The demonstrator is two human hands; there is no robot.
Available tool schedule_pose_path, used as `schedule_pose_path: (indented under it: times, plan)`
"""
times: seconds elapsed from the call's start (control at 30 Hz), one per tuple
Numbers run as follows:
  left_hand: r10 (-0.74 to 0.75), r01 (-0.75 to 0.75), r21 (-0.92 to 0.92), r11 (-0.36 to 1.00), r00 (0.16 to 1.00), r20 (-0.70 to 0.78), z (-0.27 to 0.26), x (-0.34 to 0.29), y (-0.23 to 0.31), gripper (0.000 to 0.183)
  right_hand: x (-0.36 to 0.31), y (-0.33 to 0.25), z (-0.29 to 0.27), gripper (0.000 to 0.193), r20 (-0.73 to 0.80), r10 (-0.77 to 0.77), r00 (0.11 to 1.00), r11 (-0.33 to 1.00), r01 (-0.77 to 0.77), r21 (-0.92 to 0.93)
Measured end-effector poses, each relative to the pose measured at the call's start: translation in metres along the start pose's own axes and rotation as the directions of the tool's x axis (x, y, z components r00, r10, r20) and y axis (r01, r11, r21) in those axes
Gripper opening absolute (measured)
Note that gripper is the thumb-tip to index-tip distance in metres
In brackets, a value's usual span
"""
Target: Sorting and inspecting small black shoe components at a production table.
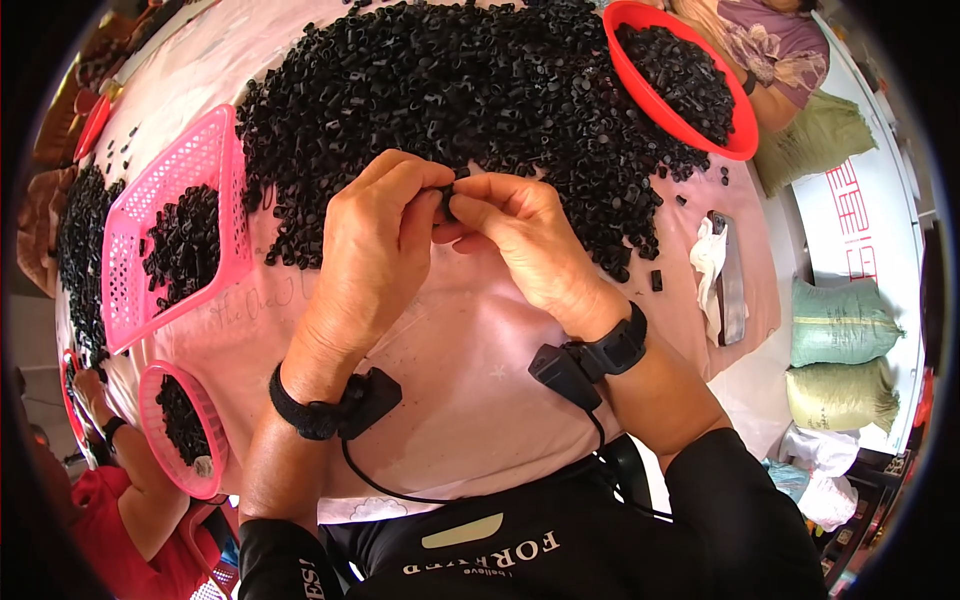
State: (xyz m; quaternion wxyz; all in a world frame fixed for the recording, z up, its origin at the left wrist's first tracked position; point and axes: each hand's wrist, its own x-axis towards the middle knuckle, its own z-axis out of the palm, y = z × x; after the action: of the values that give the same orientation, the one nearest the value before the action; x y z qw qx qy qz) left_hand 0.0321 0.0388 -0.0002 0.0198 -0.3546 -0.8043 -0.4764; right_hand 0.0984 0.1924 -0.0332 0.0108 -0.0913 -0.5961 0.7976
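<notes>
My left hand point(380, 220) and my right hand point(530, 235) meet over the near edge of a large heap of small black plastic pieces point(430, 90). Between their fingertips is a small black plastic piece point(447, 204), pinched from both sides. Fingers cover most of it, so its exact shape is hidden. A black strap with a box-like device sits on each of my wrists, with cables running from them.
A pink rectangular basket point(238, 262) and a pink round basket point(152, 432), both holding black pieces, stand left. A red basin point(742, 140) of similar pieces is far right. Nearer lie a phone point(734, 290) and white tissue point(708, 262). Co-workers sit left and far right; sacks point(845, 322) stand right.
</notes>
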Motion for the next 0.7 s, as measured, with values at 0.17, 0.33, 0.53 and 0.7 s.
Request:
schedule_pose_path:
  times: [0.17,0.33,0.53,0.7]
  plan:
    - [0.026,-0.026,0.023,0.999,1.0,-0.016,0.001,0.0,0.002,0.014,0.0,-0.002,0.0,0.018,-0.005,0.033,0.999,0.996,-0.032,0.078]
    - [0.043,-0.042,0.017,0.999,0.998,-0.052,0.004,-0.001,0.003,0.015,0.002,0.002,-0.003,0.019,-0.001,0.025,1.0,0.993,-0.025,0.115]
    - [0.062,-0.065,0.026,0.998,0.991,0.122,-0.009,0.002,-0.001,0.027,0.003,0.002,-0.005,0.022,0.019,0.03,0.999,0.987,-0.032,0.158]
    - [0.185,-0.207,0.179,0.962,0.974,0.13,-0.002,-0.001,-0.001,0.045,0.005,0.009,-0.007,0.023,0.026,-0.012,1.0,0.983,0.007,0.186]
